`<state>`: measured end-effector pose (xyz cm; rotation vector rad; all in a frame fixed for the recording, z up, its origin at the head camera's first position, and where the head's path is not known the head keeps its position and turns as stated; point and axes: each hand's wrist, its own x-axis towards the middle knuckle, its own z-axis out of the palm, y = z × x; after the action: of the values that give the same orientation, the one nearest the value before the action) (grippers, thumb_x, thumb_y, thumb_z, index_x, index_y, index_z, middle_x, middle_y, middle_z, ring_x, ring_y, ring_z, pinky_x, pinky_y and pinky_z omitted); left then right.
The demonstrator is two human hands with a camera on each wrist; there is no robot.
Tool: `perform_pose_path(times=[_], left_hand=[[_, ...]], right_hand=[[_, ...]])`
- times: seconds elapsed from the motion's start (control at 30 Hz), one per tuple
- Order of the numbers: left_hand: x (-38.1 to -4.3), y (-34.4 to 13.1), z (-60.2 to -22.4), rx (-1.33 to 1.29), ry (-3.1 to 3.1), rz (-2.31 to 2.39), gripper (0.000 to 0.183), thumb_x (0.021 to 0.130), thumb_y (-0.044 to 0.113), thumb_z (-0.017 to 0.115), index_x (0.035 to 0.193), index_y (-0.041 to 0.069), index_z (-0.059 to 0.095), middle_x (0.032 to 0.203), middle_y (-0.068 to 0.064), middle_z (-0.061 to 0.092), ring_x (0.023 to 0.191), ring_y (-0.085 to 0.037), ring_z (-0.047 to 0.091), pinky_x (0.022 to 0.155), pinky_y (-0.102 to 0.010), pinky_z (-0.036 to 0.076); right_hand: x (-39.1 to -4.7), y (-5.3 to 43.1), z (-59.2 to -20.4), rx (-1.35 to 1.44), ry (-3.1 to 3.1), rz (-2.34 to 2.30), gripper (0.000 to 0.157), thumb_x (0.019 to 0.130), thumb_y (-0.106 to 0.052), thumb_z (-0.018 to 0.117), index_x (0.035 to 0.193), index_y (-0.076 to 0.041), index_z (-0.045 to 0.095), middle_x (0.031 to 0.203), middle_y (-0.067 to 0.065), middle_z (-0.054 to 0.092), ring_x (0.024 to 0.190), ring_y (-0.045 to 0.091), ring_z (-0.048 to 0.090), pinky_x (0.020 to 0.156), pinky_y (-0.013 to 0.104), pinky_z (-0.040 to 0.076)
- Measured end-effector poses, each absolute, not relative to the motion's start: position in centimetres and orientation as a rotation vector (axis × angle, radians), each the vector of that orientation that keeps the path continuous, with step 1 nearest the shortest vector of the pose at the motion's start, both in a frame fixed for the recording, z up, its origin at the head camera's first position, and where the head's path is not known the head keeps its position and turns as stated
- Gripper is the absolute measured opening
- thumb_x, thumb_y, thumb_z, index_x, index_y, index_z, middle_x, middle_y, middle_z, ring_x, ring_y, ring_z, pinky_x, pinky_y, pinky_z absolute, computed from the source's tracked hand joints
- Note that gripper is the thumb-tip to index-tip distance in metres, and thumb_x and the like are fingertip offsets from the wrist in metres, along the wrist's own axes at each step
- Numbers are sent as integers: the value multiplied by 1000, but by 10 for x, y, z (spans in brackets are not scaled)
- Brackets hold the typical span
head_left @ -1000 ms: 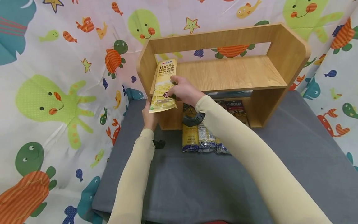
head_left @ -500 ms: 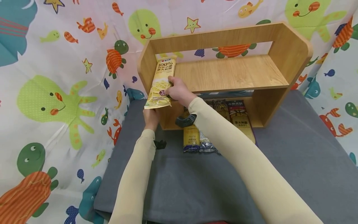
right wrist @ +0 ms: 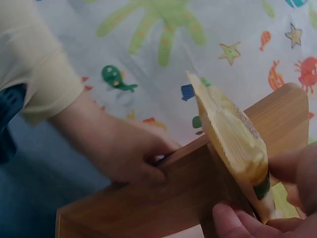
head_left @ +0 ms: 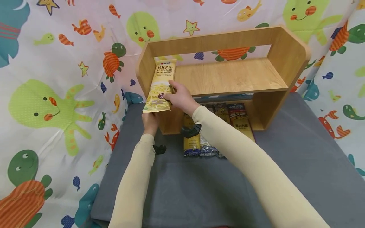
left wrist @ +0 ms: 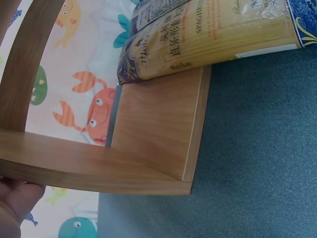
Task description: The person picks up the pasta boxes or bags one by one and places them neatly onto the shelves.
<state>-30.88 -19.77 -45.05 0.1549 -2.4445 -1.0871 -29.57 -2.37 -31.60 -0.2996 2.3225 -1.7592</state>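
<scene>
A yellow packet of pasta (head_left: pixel 162 83) slants over the left end of the upper board of a wooden shelf (head_left: pixel 231 76), close beside the left side panel. My right hand (head_left: pixel 182 97) pinches the packet's right edge near its lower half. Seen from the right wrist, the packet (right wrist: pixel 237 144) is edge-on between thumb and fingers. Below the packet, my left hand (head_left: pixel 150 123) grips the front edge of the shelf's left side panel. The right wrist view shows that hand (right wrist: pixel 116 148) with its fingers bent around the panel edge.
Several spaghetti packets (head_left: pixel 191 146) lie side by side in the lower compartment, their ends jutting over the grey cloth (head_left: pixel 182 186). A dark red-topped packet (head_left: pixel 240 117) lies at their right. Patterned curtains (head_left: pixel 57 110) hang behind and left of the shelf.
My right hand has moved slightly left with the pasta packet, bringing it nearer the left side panel. More of the red-topped packet now shows beside the right sleeve. My left hand stays on the panel.
</scene>
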Motion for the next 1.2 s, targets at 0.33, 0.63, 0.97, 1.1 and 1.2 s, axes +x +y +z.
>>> perform_pose_path(times=[0.33,0.63,0.97,1.1,1.2], left_hand=[[-313,-196,-444,108,-2419,-1094,33,107,13,47,133,-2,61,120,-29,67,112,-41,67,91,-52,55],[-312,-197,-448,146,-2429,-1103,35,107,17,46,133,-1,61,119,-29,68,109,-42,68,89,-54,55],[-311,-200,-449,187,-2459,-1126,36,106,15,47,136,0,59,121,-30,67,108,-41,68,88,-54,55],[-310,-201,-451,206,-2471,-1124,36,106,16,48,137,1,58,123,-29,67,110,-41,68,91,-53,55],[-310,-200,-453,202,-2479,-1127,37,107,18,47,140,1,57,125,-27,67,112,-40,68,93,-52,55]], right_hand=[[-258,32,-300,-460,2349,-1781,55,104,-32,58,155,-21,42,159,13,43,101,24,70,76,32,58],[-228,113,-297,-418,2448,-1613,52,107,-35,52,155,-17,42,149,13,51,95,17,68,71,27,58],[-196,222,-359,-59,2545,-1494,63,106,-45,48,156,-8,37,151,26,48,81,-7,66,73,30,61],[-189,252,-394,76,2522,-1497,69,106,-47,45,158,-4,31,154,29,43,81,-7,67,75,35,63],[-183,270,-421,158,2489,-1530,74,106,-50,45,160,-3,27,154,32,41,81,-7,67,78,39,63]])
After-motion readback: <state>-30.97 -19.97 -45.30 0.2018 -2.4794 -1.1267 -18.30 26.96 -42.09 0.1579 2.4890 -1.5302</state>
